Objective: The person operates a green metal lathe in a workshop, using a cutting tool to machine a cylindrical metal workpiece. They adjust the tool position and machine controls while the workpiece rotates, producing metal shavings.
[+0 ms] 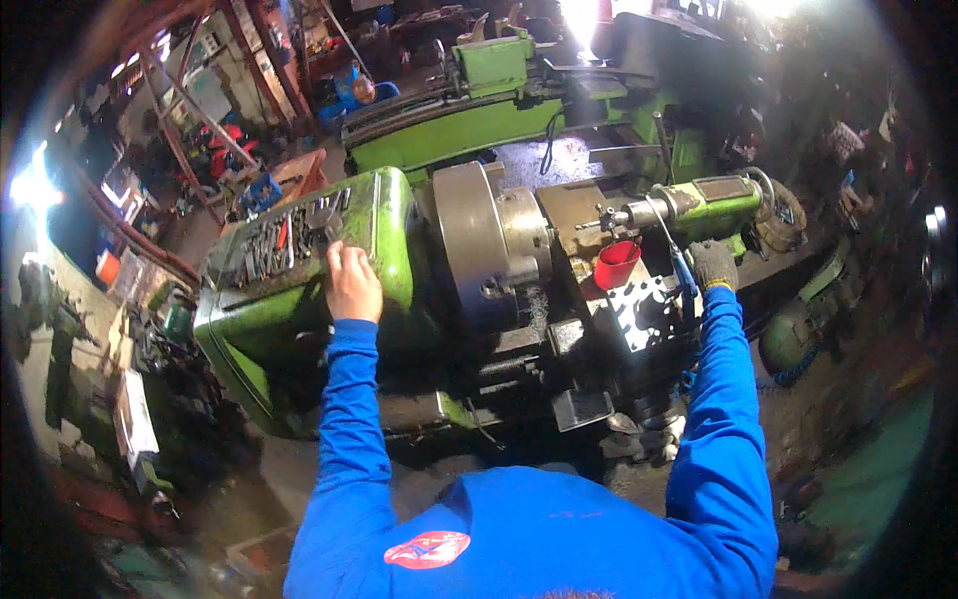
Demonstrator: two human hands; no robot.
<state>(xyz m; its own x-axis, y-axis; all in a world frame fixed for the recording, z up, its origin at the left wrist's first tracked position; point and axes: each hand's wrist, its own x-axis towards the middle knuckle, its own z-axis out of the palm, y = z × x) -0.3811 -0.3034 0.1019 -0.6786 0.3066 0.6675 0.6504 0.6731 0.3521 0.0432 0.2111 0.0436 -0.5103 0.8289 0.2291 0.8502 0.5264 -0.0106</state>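
Note:
My bare left hand lies on the front edge of the green lathe headstock, fingers stretched forward and apparently empty. Beside its fingertips, many small metal tools cover the headstock top, one with a red part. My right hand, in a grey knit glove, is closed near the tailstock; what its fingers hold is hidden. Against the glove's left side is a blue-handled tool with a thin metal rod. A red cup stands left of it, above a light plate with dark holes.
Between my arms sits the large steel chuck, with metal shavings below it. Another green lathe stands behind. A round green object and blue coiled hose are at the right. Cluttered shelves and parts line the left side.

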